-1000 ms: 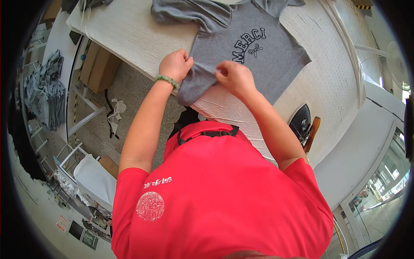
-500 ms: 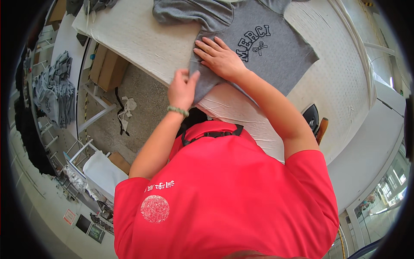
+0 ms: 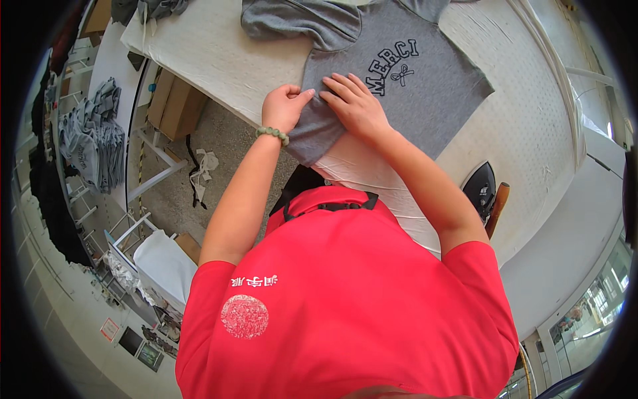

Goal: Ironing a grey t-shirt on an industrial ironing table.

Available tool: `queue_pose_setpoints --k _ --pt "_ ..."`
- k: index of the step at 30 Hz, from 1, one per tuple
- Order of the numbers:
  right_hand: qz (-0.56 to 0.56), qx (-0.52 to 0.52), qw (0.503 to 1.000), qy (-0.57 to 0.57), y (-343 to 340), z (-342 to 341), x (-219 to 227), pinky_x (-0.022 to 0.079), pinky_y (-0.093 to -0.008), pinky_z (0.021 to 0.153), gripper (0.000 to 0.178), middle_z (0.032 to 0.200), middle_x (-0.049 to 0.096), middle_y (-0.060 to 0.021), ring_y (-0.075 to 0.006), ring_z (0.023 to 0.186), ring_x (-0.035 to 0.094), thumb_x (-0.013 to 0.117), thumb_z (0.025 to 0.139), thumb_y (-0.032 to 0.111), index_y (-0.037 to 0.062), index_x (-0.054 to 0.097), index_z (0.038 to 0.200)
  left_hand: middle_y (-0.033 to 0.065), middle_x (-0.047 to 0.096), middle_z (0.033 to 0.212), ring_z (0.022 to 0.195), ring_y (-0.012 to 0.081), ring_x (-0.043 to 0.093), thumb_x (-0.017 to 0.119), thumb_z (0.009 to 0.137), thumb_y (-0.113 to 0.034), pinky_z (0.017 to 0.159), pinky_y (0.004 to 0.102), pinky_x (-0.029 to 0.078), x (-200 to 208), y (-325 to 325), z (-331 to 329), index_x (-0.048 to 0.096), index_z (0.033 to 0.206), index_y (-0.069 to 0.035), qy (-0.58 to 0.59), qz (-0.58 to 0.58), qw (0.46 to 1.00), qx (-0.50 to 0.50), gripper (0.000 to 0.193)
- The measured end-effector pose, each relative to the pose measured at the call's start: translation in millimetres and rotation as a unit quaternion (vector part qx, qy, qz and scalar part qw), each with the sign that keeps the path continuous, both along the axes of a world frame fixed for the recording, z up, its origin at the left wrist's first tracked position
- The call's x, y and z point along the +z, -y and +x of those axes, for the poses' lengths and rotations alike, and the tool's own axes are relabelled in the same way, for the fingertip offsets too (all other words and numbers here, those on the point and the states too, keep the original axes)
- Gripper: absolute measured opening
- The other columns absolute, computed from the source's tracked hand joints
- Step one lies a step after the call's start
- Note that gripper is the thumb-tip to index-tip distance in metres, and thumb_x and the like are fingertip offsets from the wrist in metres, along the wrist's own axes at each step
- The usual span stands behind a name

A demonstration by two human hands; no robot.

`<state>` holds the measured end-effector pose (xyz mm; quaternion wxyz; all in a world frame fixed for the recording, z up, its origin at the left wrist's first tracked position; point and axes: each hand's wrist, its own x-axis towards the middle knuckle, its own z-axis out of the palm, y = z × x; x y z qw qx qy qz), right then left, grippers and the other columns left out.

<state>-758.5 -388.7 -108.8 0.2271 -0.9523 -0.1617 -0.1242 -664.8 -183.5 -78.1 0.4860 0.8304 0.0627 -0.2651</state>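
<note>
A grey sweatshirt (image 3: 432,86) with dark outlined lettering and a small bow motif lies spread over the white padded table (image 3: 525,126). One sleeve is bunched at its far left. My right hand (image 3: 356,110) rests palm down on the left part of the fabric, fingers stretched out. Just left of it, my left hand (image 3: 283,108), with a green beaded bracelet (image 3: 273,135) at the wrist, pinches the sweatshirt's left edge between thumb and fingers. Below that hand, a corner of the cloth reaches the table's near edge.
A black iron (image 3: 479,186) stands at the table's right, beside a wooden handle (image 3: 498,206). Grey garments hang in a stack (image 3: 93,143) at the left. Cardboard boxes (image 3: 176,106) sit under the table, and a white scrap (image 3: 206,165) lies on the floor.
My left hand has moved farther up the sweatshirt's left edge and its fingers have closed on the cloth. My right hand has slid slightly right and nearer to me.
</note>
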Motion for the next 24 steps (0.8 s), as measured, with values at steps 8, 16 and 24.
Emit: queue_pose_setpoints --k 8,16,24 --pt "0.092 -0.021 0.995 0.021 6 -13 15 0.046 -0.0489 0.117 0.020 0.138 0.065 -0.0080 -0.0291 0.134 0.059 0.076 0.090 0.018 0.0104 0.074 0.109 0.0031 0.070 0.080 0.070 0.0186 0.064 0.082 0.092 -0.023 0.064 0.0338 0.050 -6 2 8 0.072 0.101 -0.002 0.094 0.110 0.984 -0.108 0.025" --pt "0.078 0.062 0.994 -0.032 64 -10 34 0.054 -0.0452 0.103 0.016 0.123 0.071 -0.0083 -0.0287 0.120 0.067 0.078 0.091 0.022 0.0087 0.072 0.097 0.0117 0.070 0.108 0.099 0.0359 0.068 0.077 0.092 -0.020 0.083 0.0459 0.055 25 32 11 0.068 0.117 -0.008 0.309 0.256 0.892 -0.209 0.030" --pt "-0.011 -0.114 0.993 -0.007 197 169 48 0.058 -0.0407 0.084 0.010 0.111 0.074 -0.0025 -0.0293 0.104 0.071 0.070 0.095 0.019 0.0134 0.074 0.103 0.0099 0.071 0.114 0.108 0.0330 0.068 0.071 0.095 -0.018 0.091 0.0430 0.056 32 179 130 0.070 0.116 -0.007 0.415 0.078 0.866 -0.269 0.025"
